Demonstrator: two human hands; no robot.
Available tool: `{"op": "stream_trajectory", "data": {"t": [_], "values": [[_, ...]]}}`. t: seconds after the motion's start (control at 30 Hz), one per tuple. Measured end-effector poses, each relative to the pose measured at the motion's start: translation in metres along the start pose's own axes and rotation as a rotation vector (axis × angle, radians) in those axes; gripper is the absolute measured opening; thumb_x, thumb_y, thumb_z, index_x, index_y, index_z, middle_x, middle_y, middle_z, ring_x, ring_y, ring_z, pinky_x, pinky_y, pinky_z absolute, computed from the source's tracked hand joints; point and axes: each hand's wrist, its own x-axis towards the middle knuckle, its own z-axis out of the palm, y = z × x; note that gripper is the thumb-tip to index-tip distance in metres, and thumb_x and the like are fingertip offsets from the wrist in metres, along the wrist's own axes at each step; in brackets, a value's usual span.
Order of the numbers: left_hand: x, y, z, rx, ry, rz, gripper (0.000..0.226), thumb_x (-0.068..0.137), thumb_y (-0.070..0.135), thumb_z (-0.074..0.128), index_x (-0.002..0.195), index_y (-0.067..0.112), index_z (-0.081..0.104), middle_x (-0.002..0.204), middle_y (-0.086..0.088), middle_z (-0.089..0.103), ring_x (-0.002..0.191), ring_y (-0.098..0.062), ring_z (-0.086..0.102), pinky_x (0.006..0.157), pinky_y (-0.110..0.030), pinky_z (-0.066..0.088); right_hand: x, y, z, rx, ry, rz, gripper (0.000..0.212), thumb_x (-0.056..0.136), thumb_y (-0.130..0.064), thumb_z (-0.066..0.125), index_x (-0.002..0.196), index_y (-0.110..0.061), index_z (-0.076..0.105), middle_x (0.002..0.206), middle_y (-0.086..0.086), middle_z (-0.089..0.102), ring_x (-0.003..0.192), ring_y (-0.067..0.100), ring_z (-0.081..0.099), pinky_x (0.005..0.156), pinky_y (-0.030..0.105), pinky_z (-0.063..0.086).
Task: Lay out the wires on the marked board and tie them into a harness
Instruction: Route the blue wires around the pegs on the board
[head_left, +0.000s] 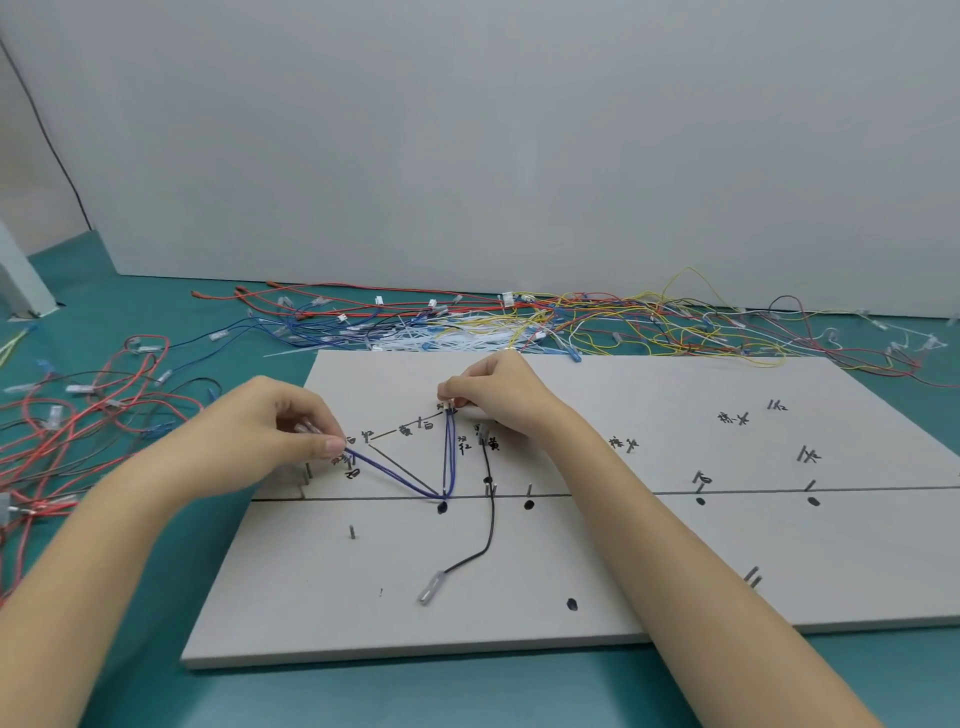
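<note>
Working on the green desk (519, 691), I have the board (649, 561) before me, spare wires (467, 322) heaped far behind it. My left hand (270, 421) and right hand (493, 389) each pinch one end of the blue wire (410, 480), bent in a V round a near pin (443, 496). I'd best keep it taut and seat each end by its mark.
</note>
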Motion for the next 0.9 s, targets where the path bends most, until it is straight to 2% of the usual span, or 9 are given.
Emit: {"op": "stream_trajectory", "data": {"t": [0.2, 0.33, 0.43, 0.5, 0.57, 0.67, 0.73, 0.8, 0.9], "values": [[0.004, -0.003, 0.009, 0.070, 0.002, -0.025, 0.017, 0.081, 0.025, 0.077, 0.070, 0.037, 0.073, 0.069, 0.008, 0.069, 0.062, -0.007, 0.059, 0.071, -0.032, 0.050, -0.002, 0.003, 0.002, 0.022, 0.016, -0.008, 0.022, 0.083, -0.018, 0.072, 0.083, 0.004, 0.075, 0.072, 0.009, 0.062, 0.067, 0.017, 0.053, 0.050, 0.017, 0.045], [0.003, -0.001, 0.012, 0.094, 0.010, -0.060, 0.015, 0.080, 0.029, 0.078, 0.069, 0.038, 0.073, 0.062, 0.008, 0.065, 0.053, -0.005, 0.054, 0.064, -0.028, 0.046, -0.002, 0.002, 0.003, 0.024, 0.019, 0.004, 0.023, 0.082, -0.019, 0.073, 0.082, 0.004, 0.074, 0.073, 0.010, 0.060, 0.069, 0.019, 0.053, 0.062, 0.026, 0.050], [0.002, 0.002, 0.015, 0.146, 0.047, -0.076, 0.015, 0.078, 0.030, 0.078, 0.066, 0.037, 0.072, 0.073, 0.009, 0.068, 0.060, 0.000, 0.058, 0.062, -0.018, 0.042, -0.002, 0.002, 0.004, 0.035, 0.014, 0.004, 0.024, 0.082, -0.019, 0.072, 0.083, 0.005, 0.073, 0.074, 0.012, 0.059, 0.070, 0.020, 0.053, 0.067, 0.032, 0.050], [0.002, 0.003, 0.016, 0.157, 0.085, -0.068, 0.016, 0.077, 0.027, 0.080, 0.065, 0.034, 0.072, 0.085, 0.010, 0.065, 0.081, 0.002, 0.058, 0.062, -0.008, 0.031, -0.004, 0.002, 0.004, 0.033, 0.011, -0.003, 0.021, 0.083, -0.018, 0.073, 0.083, 0.004, 0.074, 0.075, 0.013, 0.061, 0.069, 0.019, 0.053, 0.062, 0.027, 0.050], [0.002, 0.004, 0.016, 0.154, 0.107, -0.055, 0.015, 0.075, 0.024, 0.082, 0.067, 0.032, 0.072, 0.091, 0.008, 0.062, 0.091, -0.001, 0.054, 0.065, -0.010, 0.029, -0.006, 0.002, 0.003, 0.006, 0.005, -0.017, 0.013, 0.082, -0.016, 0.074, 0.080, -0.004, 0.076, 0.079, 0.011, 0.070, 0.066, 0.015, 0.056, 0.053, 0.017, 0.047], [0.001, 0.008, 0.017, 0.152, 0.117, -0.009, 0.023, 0.073, 0.016, 0.083, 0.066, 0.035, 0.071, 0.082, 0.007, 0.064, 0.084, -0.008, 0.057, 0.067, -0.022, 0.040, -0.010, 0.000, 0.003, -0.008, 0.004, -0.024, 0.003, 0.080, -0.014, 0.077, 0.080, -0.011, 0.077, 0.086, 0.007, 0.075, 0.064, 0.008, 0.059, 0.050, 0.012, 0.045], [0.002, 0.009, 0.020, 0.153, 0.126, 0.012, 0.027, 0.073, 0.010, 0.080, 0.064, 0.034, 0.071, 0.069, 0.008, 0.067, 0.068, -0.008, 0.059, 0.056, -0.011, 0.042, -0.011, 0.000, 0.004, -0.015, 0.020, -0.023, 0.004, 0.080, -0.015, 0.077, 0.082, -0.011, 0.078, 0.087, 0.006, 0.075, 0.067, 0.009, 0.060, 0.055, 0.015, 0.047], [0.001, 0.010, 0.022, 0.166, 0.140, 0.015, 0.027, 0.072, 0.007, 0.076, 0.063, 0.031, 0.072, 0.065, 0.015, 0.067, 0.063, -0.005, 0.059, 0.056, -0.006, 0.041, -0.012, 0.001, 0.007, -0.066, 0.055, -0.030, 0.005, 0.081, -0.018, 0.075, 0.082, -0.014, 0.078, 0.087, 0.003, 0.075, 0.076, 0.014, 0.065, 0.069, 0.026, 0.054], [0.001, 0.009, 0.025, 0.169, 0.126, 0.023, 0.025, 0.071, 0.007, 0.070, 0.062, 0.031, 0.070, 0.064, 0.013, 0.067, 0.060, -0.005, 0.060, 0.054, -0.009, 0.043, -0.017, -0.001, 0.011, -0.200, 0.098, -0.075, 0.009, 0.084, -0.019, 0.070, 0.084, -0.016, 0.078, 0.088, -0.001, 0.074, 0.088, 0.020, 0.068, 0.085, 0.040, 0.056]]}}
